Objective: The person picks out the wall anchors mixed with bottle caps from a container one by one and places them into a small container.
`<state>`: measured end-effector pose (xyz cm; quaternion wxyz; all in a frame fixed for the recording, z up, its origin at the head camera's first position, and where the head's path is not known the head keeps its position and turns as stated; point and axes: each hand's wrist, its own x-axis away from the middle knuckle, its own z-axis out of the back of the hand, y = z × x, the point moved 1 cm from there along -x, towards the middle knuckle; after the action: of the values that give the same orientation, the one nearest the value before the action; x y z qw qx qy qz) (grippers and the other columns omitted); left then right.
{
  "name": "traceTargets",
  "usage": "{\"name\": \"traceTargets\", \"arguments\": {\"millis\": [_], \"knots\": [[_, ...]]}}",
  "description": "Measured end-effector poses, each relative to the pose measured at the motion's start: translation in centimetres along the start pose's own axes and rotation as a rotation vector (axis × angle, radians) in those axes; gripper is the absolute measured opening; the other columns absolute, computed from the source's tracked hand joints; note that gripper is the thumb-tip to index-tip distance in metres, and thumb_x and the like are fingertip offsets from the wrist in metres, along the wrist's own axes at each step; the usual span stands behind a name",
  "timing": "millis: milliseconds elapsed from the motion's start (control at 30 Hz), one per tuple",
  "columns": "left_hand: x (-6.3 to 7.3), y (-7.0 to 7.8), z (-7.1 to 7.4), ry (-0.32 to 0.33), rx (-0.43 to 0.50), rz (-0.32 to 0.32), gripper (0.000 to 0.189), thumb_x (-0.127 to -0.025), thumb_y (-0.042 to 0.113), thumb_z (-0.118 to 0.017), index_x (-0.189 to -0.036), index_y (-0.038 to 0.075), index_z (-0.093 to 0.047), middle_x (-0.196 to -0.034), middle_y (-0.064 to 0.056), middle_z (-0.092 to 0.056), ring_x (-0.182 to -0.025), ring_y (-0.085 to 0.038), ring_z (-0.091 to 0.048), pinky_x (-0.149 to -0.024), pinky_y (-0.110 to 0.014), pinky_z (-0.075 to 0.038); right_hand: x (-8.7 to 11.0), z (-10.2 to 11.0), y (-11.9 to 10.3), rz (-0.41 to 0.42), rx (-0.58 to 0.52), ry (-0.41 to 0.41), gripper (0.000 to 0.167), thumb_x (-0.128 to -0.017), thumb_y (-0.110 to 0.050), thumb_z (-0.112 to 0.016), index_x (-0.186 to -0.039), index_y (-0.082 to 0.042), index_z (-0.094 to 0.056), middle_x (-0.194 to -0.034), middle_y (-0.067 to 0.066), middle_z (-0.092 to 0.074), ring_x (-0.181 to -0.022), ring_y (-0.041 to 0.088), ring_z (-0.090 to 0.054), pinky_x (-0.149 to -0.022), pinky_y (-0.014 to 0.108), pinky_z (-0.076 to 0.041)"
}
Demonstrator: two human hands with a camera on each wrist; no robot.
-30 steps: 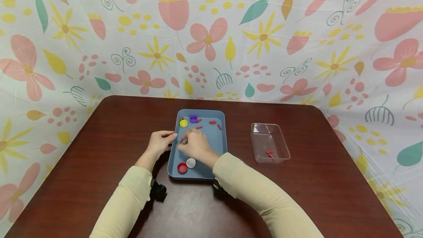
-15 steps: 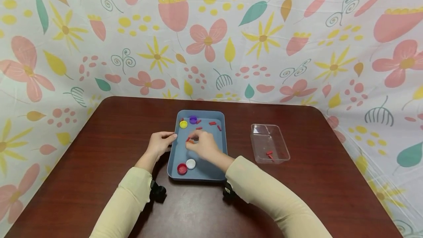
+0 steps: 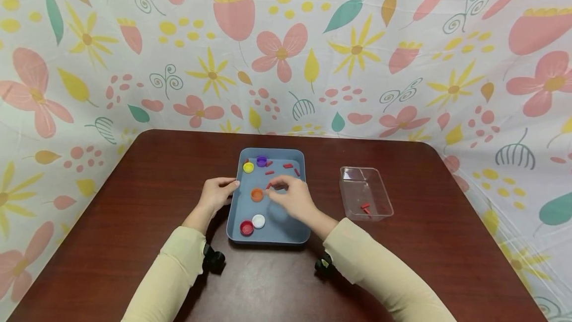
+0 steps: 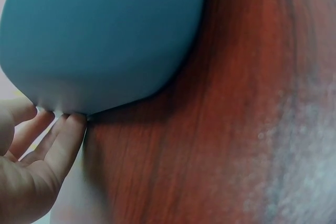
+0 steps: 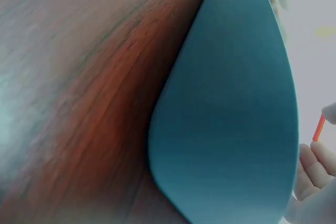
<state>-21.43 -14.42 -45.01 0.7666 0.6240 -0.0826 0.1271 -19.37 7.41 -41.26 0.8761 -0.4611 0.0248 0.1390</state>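
In the head view, my right hand [image 3: 292, 200] is over the right half of the blue-grey tray [image 3: 288, 235], pinching a small red stick [image 3: 268, 186] between thumb and finger. The same red stick [image 5: 318, 127] shows at the right edge of the right wrist view. Just left of those fingertips lies an orange round cap [image 3: 256, 195]. My left hand [image 3: 215, 195] holds the tray's left side, thumb at the rim and fingers against the outer wall, as the left wrist view shows.
Yellow [image 3: 248, 167] and purple caps [image 3: 261, 161] lie at the tray's far end, near several loose red sticks [image 3: 288, 166]. Red [image 3: 247, 227] and white caps [image 3: 258, 221] are at its near end. Right of the tray stands a clear plastic box [image 3: 353, 188] with red sticks [image 3: 365, 207] inside.
My right hand has moved to the right across the tray with the red stick, and the orange cap has come into view. The left hand has stayed at the tray's side.
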Motion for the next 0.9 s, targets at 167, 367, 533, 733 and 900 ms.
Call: {"name": "traceTargets", "arguments": {"millis": [167, 367, 533, 733, 900], "knots": [[0.0, -0.2, 0.0, 0.000, -0.005, 0.006, 0.039, -0.094, 0.019, -0.059, -0.127, -0.001, -0.058, -0.130, -0.023, -0.055, -0.110, -0.034, -0.061, -0.089, -0.041, -0.055, 0.6, 1.3, 0.9, -0.005, -0.034, 0.051, 0.020, -0.078, -0.021, -0.076, -0.097, -0.013, -0.072, -0.093, 0.003, -0.072, -0.092, 0.020, -0.066, -0.090, 0.043, -0.053], [0.1, 0.0, -0.1, -0.001, 0.000, -0.002, 0.039, -0.094, 0.018, -0.059, -0.127, -0.003, -0.057, -0.131, -0.024, -0.054, -0.112, -0.034, -0.060, -0.088, -0.042, -0.055, 1.0, 3.0, 2.0, -0.003, -0.032, 0.091, 0.022, -0.080, -0.022, -0.075, -0.099, -0.012, -0.072, -0.093, 0.001, -0.072, -0.092, 0.018, -0.067, -0.087, 0.040, -0.055], [0.1, -0.1, -0.1, -0.006, 0.004, -0.008, 0.039, -0.094, 0.018, -0.059, -0.127, -0.003, -0.057, -0.131, -0.025, -0.053, -0.112, -0.035, -0.060, -0.088, -0.043, -0.055, 1.5, 4.4, 2.8, -0.021, -0.033, 0.117, 0.022, -0.081, -0.022, -0.074, -0.101, -0.013, -0.071, -0.094, 0.003, -0.073, -0.088, 0.020, -0.067, -0.076, 0.036, -0.056], [0.0, -0.3, -0.1, -0.006, 0.007, -0.019, 0.039, -0.094, 0.018, -0.059, -0.127, -0.003, -0.057, -0.131, -0.024, -0.053, -0.111, -0.035, -0.060, -0.089, -0.043, -0.055, 2.0, 5.9, 3.7, -0.047, -0.057, 0.167, 0.023, -0.081, -0.020, -0.074, -0.102, -0.011, -0.071, -0.096, 0.005, -0.072, -0.090, 0.020, -0.068, -0.078, 0.034, -0.057], [-0.1, -0.3, -0.1, -0.001, 0.011, -0.019, 0.039, -0.094, 0.017, -0.059, -0.127, -0.003, -0.057, -0.131, -0.024, -0.054, -0.111, -0.034, -0.060, -0.089, -0.043, -0.055, 2.6, 7.0, 4.4, -0.005, -0.045, 0.217, 0.022, -0.080, -0.015, -0.075, -0.100, -0.007, -0.070, -0.094, 0.008, -0.073, -0.088, 0.018, -0.068, -0.079, 0.035, -0.057]]}}
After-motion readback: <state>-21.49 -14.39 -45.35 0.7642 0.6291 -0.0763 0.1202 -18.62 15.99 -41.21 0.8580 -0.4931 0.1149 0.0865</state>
